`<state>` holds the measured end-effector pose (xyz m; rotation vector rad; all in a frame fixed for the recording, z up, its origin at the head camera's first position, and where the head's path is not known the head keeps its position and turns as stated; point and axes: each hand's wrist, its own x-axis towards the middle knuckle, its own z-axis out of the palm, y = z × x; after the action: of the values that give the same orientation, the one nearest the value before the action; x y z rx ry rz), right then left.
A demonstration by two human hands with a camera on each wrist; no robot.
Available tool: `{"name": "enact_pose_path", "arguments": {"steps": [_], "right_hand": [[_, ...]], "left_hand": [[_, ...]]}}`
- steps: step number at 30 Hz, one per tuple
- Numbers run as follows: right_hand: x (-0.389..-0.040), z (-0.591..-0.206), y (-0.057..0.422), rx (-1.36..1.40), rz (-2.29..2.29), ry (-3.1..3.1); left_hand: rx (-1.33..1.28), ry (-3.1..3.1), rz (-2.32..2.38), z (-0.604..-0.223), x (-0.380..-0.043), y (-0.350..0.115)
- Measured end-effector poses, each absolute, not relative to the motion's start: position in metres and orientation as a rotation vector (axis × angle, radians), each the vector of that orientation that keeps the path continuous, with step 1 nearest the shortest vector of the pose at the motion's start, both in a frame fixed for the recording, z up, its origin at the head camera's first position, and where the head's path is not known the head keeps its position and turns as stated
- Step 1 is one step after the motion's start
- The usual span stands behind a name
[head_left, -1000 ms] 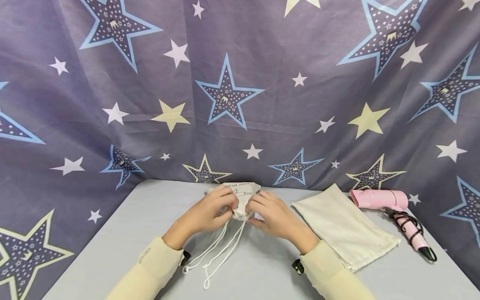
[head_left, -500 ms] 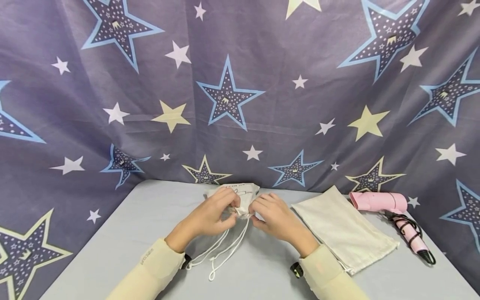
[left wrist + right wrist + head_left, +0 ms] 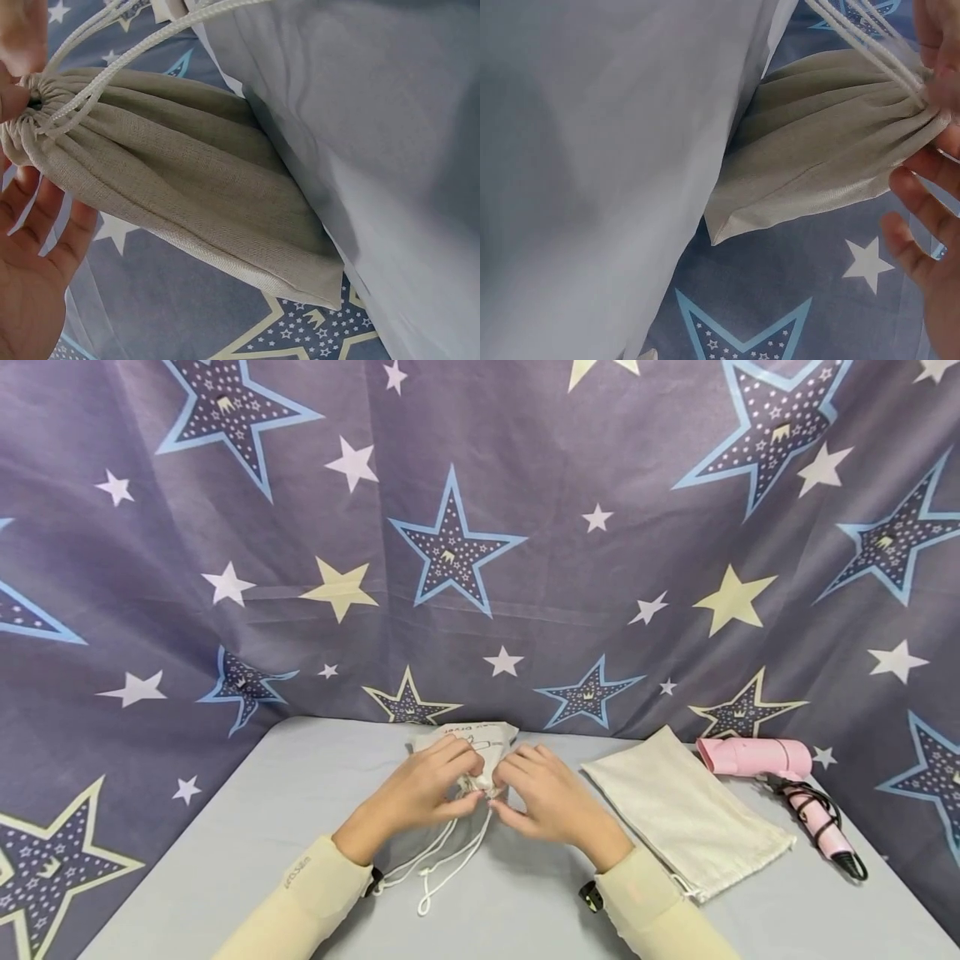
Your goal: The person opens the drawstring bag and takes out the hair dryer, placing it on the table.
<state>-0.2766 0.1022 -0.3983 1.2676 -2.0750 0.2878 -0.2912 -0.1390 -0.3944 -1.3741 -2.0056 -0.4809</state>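
Bag (image 3: 489, 745): sat near the table's (image 3: 247, 810) far edge between both hands, its print partly covered.
Left hand (image 3: 427, 783): with fingers bent, pinched the gathered neck; cut off in the left wrist view.
Right hand (image 3: 547, 797): with fingers bent, pinched the neck too; partly out of frame in the right wrist view.
Cords (image 3: 150, 41): trailed from the neck, partly hidden.
Hair dryer (image 3: 757, 757): lay right, beside a flat second bag (image 3: 690, 814).

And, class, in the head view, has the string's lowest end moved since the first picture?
Yes: judged against the flat cloth bag, the string's lowest end has shifted up the picture, toward the gathered bag.
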Motion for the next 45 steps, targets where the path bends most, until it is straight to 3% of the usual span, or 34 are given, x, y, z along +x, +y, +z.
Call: {"name": "enact_pose_path", "arguments": {"steps": [35, 45], "right_hand": [[-0.275, -0.408, 0.091, 0.951, 0.197, -2.009], [-0.275, -0.404, 0.094, 1.009, 0.19, -2.024]], "left_hand": [[-1.3, -1.862, -0.162, -0.398, -0.291, -0.126], [-1.27, -1.888, -0.153, -0.396, -0.29, -0.129]]}}
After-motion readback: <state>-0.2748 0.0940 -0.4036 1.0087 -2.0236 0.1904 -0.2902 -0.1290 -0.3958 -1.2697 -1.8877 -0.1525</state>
